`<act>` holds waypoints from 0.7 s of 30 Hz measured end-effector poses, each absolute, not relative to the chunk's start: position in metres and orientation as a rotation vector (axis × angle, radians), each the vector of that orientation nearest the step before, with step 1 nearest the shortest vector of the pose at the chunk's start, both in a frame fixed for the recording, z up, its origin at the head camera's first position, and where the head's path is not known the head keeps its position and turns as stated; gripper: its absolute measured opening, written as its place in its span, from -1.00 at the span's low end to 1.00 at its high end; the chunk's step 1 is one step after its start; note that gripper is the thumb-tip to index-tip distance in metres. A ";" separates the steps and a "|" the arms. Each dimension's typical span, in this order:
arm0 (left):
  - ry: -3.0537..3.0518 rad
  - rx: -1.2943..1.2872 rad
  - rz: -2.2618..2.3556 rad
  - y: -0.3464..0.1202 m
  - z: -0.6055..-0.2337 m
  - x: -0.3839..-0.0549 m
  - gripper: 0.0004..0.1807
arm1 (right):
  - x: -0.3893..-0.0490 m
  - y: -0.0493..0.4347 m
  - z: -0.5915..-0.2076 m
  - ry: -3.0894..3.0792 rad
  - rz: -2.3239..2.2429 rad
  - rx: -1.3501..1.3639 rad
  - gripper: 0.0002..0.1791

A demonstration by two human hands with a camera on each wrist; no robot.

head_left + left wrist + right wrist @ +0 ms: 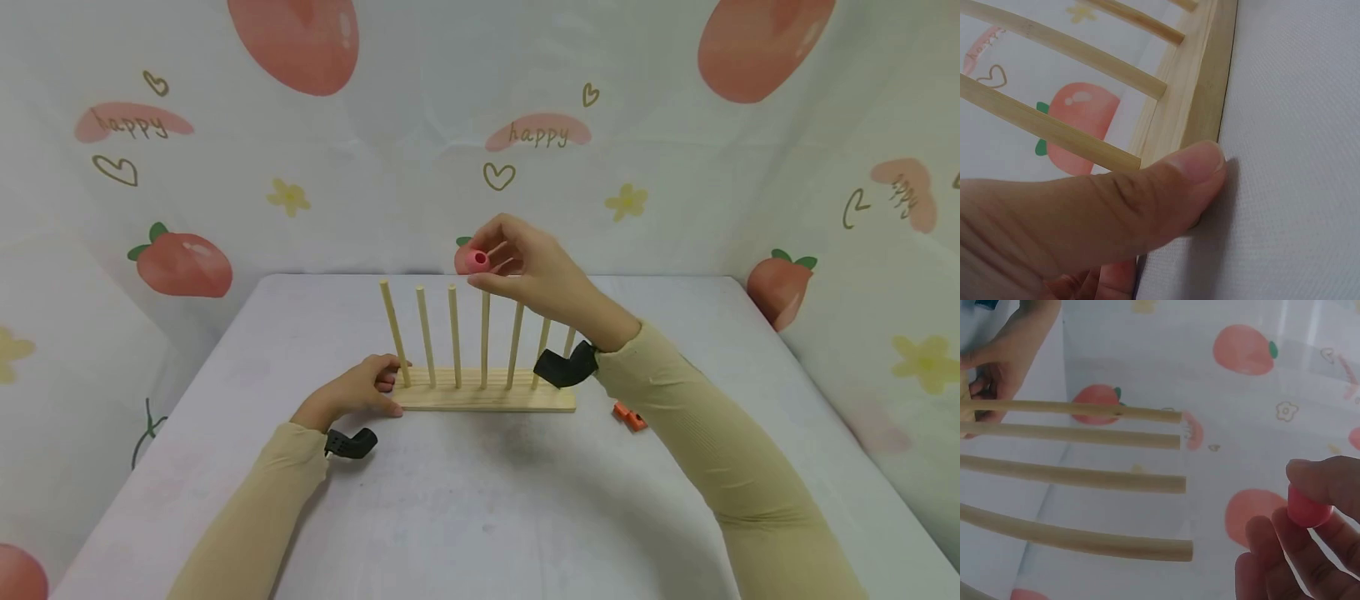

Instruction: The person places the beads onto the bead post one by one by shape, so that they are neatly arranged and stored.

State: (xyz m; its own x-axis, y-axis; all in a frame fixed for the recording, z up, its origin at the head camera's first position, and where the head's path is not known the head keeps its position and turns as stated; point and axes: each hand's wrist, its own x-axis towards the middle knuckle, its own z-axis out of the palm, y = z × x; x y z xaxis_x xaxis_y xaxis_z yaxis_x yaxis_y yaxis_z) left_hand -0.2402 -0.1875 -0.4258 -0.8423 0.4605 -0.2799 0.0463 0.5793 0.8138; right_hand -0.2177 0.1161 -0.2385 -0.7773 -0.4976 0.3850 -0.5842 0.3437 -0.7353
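Note:
A light wooden rack (487,402) with a row of several upright pegs (454,333) stands on the table. My left hand (356,388) grips the left end of its base; in the left wrist view the thumb (1172,175) lies along the front edge. Above the middle pegs, my right hand (536,271) pinches a small pink-red bead (477,261) between thumb and fingers, its hole facing the head camera. The right wrist view shows the bead (1308,506) apart from the peg tips. My right hand and wrist cover parts of the right-hand pegs.
Small orange pieces (630,417) lie on the table right of the rack, partly behind my right sleeve. A white cloth (465,517) covers the table. Behind it hangs a white curtain (420,125) printed with fruit, flowers and hearts.

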 end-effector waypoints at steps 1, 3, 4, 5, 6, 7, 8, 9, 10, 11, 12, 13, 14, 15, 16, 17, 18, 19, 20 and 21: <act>2.344 0.409 1.190 -0.187 -0.426 -0.240 -0.10 | -0.220 0.114 -0.239 -2.506 1.422 1.021 -0.65; 2.344 0.421 1.189 -0.187 -0.425 -0.241 -0.10 | -0.225 0.111 -0.241 -2.527 1.415 1.031 -0.65; 2.343 0.420 1.192 -0.187 -0.425 -0.241 -0.10 | -0.227 0.110 -0.242 -2.538 1.414 1.032 -0.66; 2.342 0.425 1.193 -0.187 -0.425 -0.241 -0.10 | -0.230 0.108 -0.243 -2.548 1.414 1.034 -0.66; 2.345 0.427 1.190 -0.187 -0.425 -0.241 -0.11 | -0.232 0.107 -0.245 -2.560 1.413 1.033 -0.66; 2.346 0.433 1.187 -0.187 -0.426 -0.241 -0.11 | -0.234 0.106 -0.246 -2.572 1.403 1.036 -0.66; 2.349 0.436 1.185 -0.187 -0.426 -0.241 -0.11 | -0.235 0.105 -0.247 -2.583 1.392 1.040 -0.66; 2.352 0.441 1.184 -0.188 -0.426 -0.241 -0.12 | -0.237 0.103 -0.249 -2.589 1.385 1.047 -0.66; 2.356 0.443 1.180 -0.188 -0.426 -0.241 -0.12 | -0.239 0.102 -0.250 -2.596 1.373 1.054 -0.66; 2.359 0.445 1.178 -0.188 -0.426 -0.241 -0.12 | -0.240 0.101 -0.251 -2.601 1.364 1.059 -0.66; 2.361 0.445 1.176 -0.188 -0.426 -0.241 -0.12 | -0.241 0.100 -0.253 -2.607 1.358 1.060 -0.66; 2.360 0.447 1.178 -0.188 -0.426 -0.241 -0.12 | -0.242 0.099 -0.254 -2.609 1.351 1.063 -0.66; 2.359 0.451 1.181 -0.188 -0.427 -0.241 -0.12 | -0.242 0.099 -0.255 -2.613 1.349 1.066 -0.66; 2.358 0.455 1.184 -0.188 -0.427 -0.241 -0.12 | -0.243 0.098 -0.256 -2.622 1.346 1.062 -0.67; 2.357 0.458 1.186 -0.188 -0.427 -0.242 -0.13 | -0.243 0.097 -0.258 -2.628 1.344 1.059 -0.68; 2.355 0.461 1.191 -0.188 -0.428 -0.242 -0.13 | -0.243 0.097 -0.259 -2.633 1.342 1.055 -0.68; 2.354 0.465 1.193 -0.188 -0.428 -0.242 -0.13 | -0.243 0.096 -0.260 -2.640 1.338 1.051 -0.68; 2.354 0.466 1.195 -0.188 -0.429 -0.243 -0.13 | -0.243 0.095 -0.261 -2.644 1.332 1.049 -0.68; 2.356 0.469 1.195 -0.188 -0.429 -0.243 -0.14 | -0.243 0.095 -0.261 -2.648 1.332 1.044 -0.67; 2.359 0.468 1.193 -0.187 -0.429 -0.243 -0.14 | -0.243 0.094 -0.262 -2.654 1.335 1.035 -0.67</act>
State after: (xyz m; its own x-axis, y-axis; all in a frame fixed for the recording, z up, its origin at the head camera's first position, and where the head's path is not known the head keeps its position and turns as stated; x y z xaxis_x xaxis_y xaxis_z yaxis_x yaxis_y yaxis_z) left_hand -0.2430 -0.1874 -0.4290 -0.8396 0.4867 -0.2413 0.0941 0.5678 0.8177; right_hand -0.2431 0.0945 -0.2620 -0.7836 -0.5570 0.2752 -0.5530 0.4237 -0.7174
